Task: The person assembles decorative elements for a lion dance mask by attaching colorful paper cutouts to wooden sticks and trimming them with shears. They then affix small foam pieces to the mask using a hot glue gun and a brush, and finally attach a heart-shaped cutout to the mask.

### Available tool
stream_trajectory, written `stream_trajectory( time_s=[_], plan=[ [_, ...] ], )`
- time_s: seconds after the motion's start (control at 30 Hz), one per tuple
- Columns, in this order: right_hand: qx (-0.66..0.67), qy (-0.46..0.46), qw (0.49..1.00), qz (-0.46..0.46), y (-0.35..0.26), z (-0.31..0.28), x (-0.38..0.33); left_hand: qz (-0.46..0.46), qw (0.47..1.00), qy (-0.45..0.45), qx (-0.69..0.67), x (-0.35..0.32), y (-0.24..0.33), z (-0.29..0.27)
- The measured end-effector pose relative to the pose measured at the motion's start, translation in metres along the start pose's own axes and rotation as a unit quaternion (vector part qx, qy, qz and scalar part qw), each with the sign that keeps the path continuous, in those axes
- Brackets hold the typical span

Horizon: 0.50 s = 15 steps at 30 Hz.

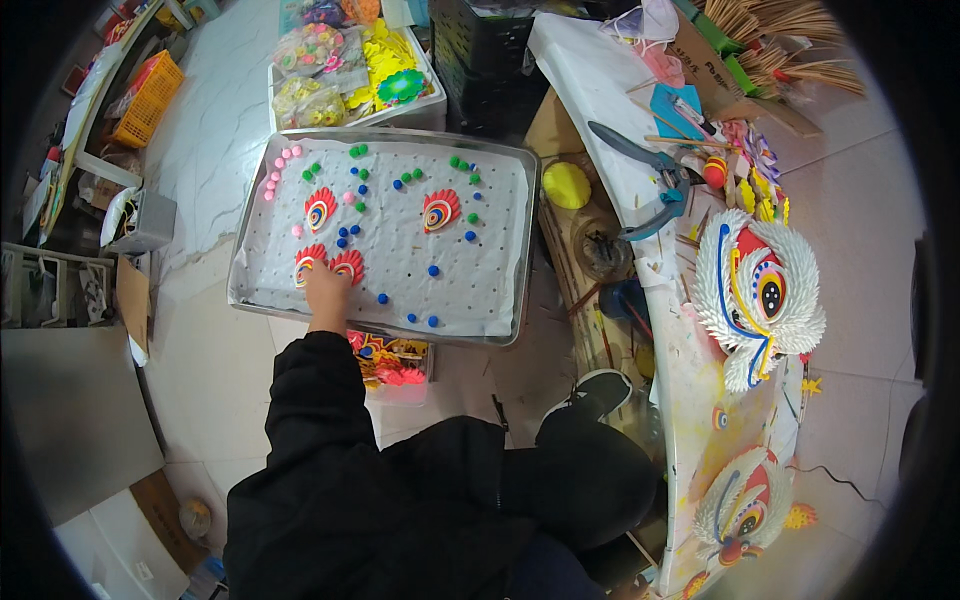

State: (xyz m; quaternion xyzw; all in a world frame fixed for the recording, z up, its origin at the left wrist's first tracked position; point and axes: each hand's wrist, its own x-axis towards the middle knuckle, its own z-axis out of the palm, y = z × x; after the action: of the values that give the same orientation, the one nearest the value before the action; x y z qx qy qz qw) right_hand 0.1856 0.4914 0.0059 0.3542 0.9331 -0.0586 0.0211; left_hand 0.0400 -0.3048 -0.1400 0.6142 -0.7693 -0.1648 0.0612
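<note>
My left hand [328,292] reaches over a metal tray [522,270] lined with white paper. Its fingers are drawn together at a red, feather-edged eye piece [304,268] near the tray's front left. A second red piece [349,264] lies right beside the fingers, partly covered by them. Two more eye pieces, one on the left [320,211] and one on the right [440,211], rest farther back. Small blue balls [434,271], green balls [473,218] and pink balls [274,176] are scattered around. A bit of my right hand [630,589] shows at the lower edge, fingers hidden.
On the right, a white table [665,330] carries blue-handled cutters [655,165] and two white-fringed lion-head pieces, one far [800,300] and one near [718,500]. A box of yellow pieces [390,65] stands behind the tray; a box of colourful pieces [395,362] is in front.
</note>
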Motion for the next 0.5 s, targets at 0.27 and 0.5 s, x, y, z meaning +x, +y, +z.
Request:
stream_trajectory(
  time_s=[0.27,0.5],
  plan=[
    [0.109,0.002,0.993,0.033,-0.029,-0.003,-0.014,-0.063,0.993,-0.092,-0.029,0.012,-0.012,0.010],
    [0.035,0.049,0.998,-0.010,-0.024,0.003,-0.015,-0.152,0.910,-0.161,-0.350,0.011,-0.004,-0.001]
  ],
)
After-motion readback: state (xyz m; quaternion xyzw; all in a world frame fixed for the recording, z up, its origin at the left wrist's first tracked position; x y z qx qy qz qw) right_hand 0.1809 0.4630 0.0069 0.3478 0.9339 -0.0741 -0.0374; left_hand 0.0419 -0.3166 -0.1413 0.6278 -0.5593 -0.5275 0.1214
